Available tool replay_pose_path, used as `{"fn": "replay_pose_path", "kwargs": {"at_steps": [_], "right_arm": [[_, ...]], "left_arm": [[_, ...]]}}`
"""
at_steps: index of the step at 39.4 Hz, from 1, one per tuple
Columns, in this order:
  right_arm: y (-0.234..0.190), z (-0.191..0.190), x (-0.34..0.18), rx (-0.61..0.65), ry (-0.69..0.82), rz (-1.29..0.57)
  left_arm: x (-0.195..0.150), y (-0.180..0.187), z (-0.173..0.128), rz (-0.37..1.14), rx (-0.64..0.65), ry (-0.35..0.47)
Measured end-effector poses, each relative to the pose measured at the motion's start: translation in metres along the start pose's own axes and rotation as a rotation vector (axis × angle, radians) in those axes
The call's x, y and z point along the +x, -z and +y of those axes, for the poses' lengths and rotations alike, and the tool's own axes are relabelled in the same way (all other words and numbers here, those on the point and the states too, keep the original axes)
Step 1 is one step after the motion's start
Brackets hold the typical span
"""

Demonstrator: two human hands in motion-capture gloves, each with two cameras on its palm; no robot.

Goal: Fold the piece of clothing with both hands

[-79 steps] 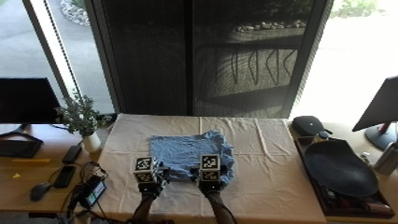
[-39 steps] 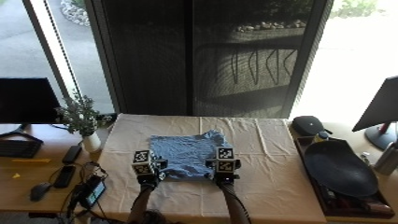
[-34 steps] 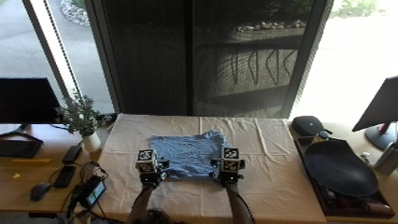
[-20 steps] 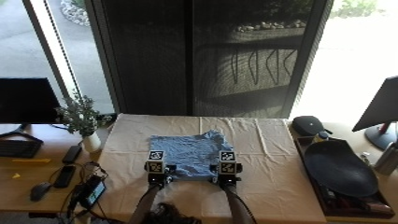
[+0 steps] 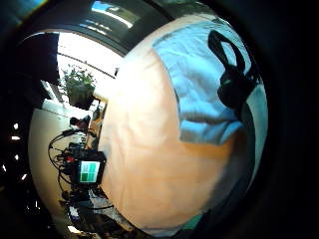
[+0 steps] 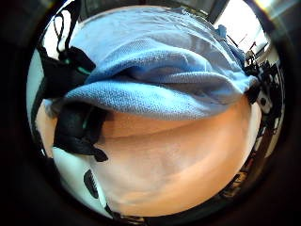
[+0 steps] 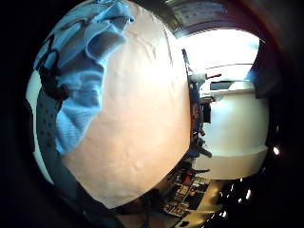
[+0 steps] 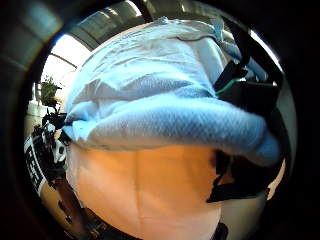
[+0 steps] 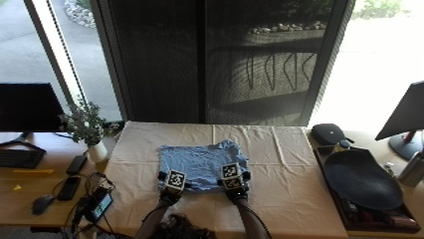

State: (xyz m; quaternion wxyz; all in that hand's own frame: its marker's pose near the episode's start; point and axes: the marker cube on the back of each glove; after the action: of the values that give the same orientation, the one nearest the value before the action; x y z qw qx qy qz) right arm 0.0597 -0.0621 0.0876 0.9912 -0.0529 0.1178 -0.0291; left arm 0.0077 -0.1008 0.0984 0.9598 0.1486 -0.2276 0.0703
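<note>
Clothing [image 9: 199, 165], a blue piece, lies near the middle of the cloth-covered desk [image 9: 291, 169], its near edge pinched up at one corner by the left hand [image 9: 171, 182] and at the other by the right hand [image 9: 232, 181]. If either pinch slips or one hand leads, the fold could land skewed or bunch. Bare desk lies either side, with a plant [image 9: 86, 130] left and a dark tray [image 9: 361, 181] right, well apart.

One view looks down from overhead; four palm views sit close over the cloth [image 9: 199, 162].
</note>
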Motion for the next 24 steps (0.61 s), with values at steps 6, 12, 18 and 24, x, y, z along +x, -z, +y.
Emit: {"fn": "replay_pose_path", "kwargs": {"at_steps": [6, 12, 18, 24], "right_arm": [[0.011, 0.005, 0.005, -0.060, 0.066, -0.006], [0.022, 0.005, 0.013, -0.241, 0.242, -0.040], [0.077, 0.008, 0.026, -0.361, 0.392, -0.081], [0.109, -0.057, 0.032, -0.277, 0.275, -0.133]], "left_arm": [[-0.008, 0.010, 0.016, 0.091, -0.145, -0.009], [-0.025, 0.044, 0.038, 0.146, -0.348, -0.093], [-0.041, 0.086, 0.042, 0.122, -0.574, -0.205], [-0.055, 0.081, -0.012, 0.110, -0.610, -0.168]]}}
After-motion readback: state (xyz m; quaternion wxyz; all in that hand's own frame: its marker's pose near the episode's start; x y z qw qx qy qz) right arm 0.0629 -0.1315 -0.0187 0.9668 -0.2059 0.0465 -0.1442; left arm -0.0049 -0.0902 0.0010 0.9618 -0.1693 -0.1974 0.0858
